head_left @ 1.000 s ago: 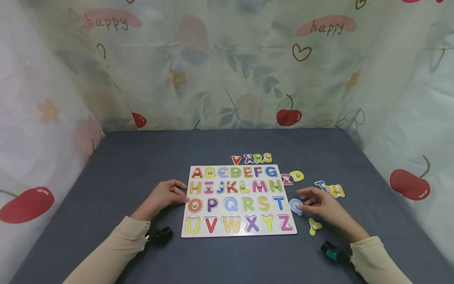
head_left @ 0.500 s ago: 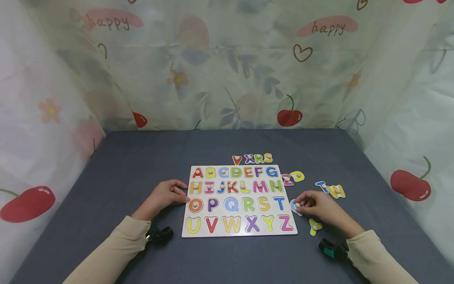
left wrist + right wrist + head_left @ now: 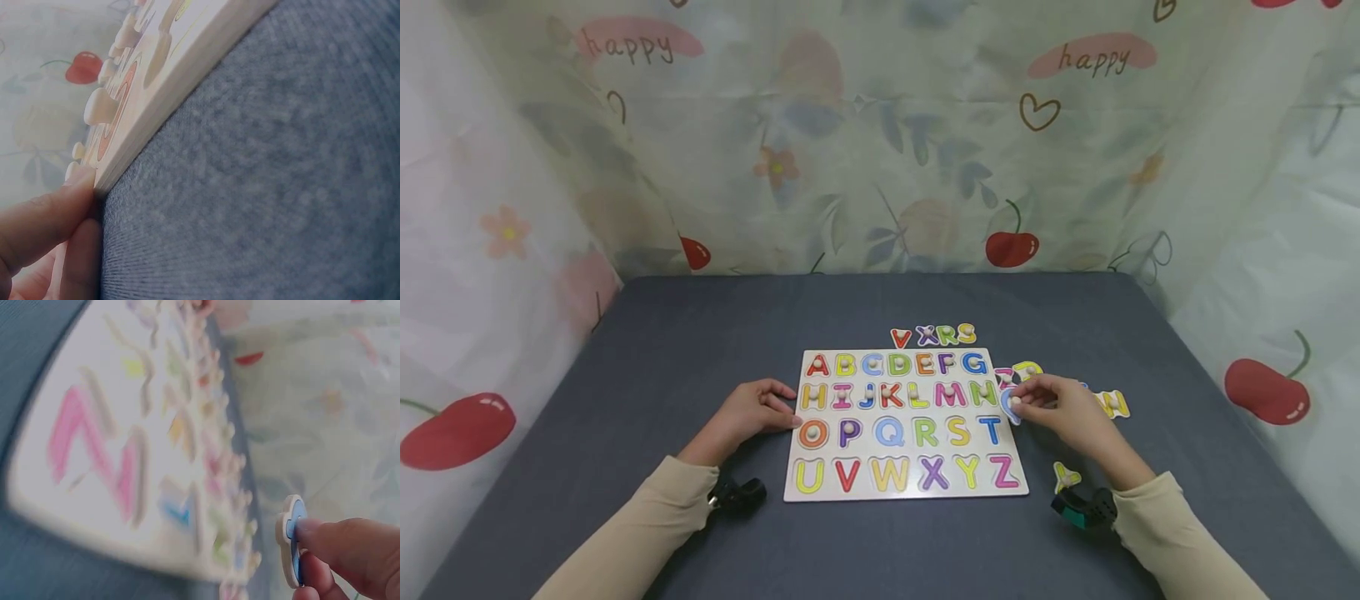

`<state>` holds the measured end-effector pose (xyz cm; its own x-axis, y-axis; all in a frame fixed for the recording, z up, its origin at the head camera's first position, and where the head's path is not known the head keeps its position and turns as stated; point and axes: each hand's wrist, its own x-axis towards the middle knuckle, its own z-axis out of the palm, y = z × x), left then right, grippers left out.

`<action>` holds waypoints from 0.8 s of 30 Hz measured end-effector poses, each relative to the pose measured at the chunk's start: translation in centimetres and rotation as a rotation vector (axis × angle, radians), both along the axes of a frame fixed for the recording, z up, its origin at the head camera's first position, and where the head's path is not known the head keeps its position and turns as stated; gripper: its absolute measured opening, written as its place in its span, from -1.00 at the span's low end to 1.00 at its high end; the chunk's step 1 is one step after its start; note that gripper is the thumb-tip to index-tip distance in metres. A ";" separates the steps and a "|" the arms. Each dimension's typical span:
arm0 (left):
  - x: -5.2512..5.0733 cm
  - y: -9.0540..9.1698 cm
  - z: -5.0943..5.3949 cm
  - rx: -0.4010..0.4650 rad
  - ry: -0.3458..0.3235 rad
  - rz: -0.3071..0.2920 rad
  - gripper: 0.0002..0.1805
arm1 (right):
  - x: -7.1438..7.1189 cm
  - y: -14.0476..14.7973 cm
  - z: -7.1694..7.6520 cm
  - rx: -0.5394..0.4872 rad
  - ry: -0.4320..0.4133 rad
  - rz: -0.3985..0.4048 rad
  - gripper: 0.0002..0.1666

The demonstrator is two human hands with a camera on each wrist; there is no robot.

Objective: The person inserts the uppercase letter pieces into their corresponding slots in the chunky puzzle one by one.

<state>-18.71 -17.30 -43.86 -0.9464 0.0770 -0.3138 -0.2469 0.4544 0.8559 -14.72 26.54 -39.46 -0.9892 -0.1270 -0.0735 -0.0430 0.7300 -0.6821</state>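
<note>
"Blue Q piece [image 3: 1006, 403], where is it?"

"Pinched in the right grip [image 3: 1066, 408], at the right edge of the board [image 3: 874, 452]; the left grip [image 3: 758, 408] rests loosely against the opposite edge."

"Risks?"

"Carried low, it could snag the N piece [image 3: 982, 393]."

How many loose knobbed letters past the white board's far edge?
4, left to right: red V, purple X, green R, yellow S. None there looks hidden.
</note>
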 end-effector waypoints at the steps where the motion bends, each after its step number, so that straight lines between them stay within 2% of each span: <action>1: 0.0 0.0 0.0 0.000 0.002 -0.001 -0.48 | -0.2 -0.5 0.3 -0.011 0.012 0.009 -0.62; 8: 0.2 -0.1 0.3 -0.013 -0.001 -0.014 -0.47 | -1.4 -5.0 2.3 -0.061 0.076 0.083 -0.74; 12: 0.1 -0.1 0.1 -0.007 -0.007 -0.010 -0.47 | -1.7 -7.9 2.6 -0.078 0.101 0.160 -0.84; 17: -0.1 -0.2 -0.1 0.009 -0.003 -0.001 -0.48 | -1.9 -11.0 1.8 -0.082 0.115 0.247 -0.90; 24: 0.0 -0.2 0.0 0.016 -0.008 0.002 -0.47 | -2.0 -13.3 -0.4 -0.069 0.053 0.334 -0.92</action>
<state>-18.75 -17.45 -43.90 -0.9440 0.0801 -0.3200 -0.2545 0.4404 0.8610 -16.70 13.19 -39.91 -0.8941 -0.4478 -0.0027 -0.3091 0.6214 -0.7199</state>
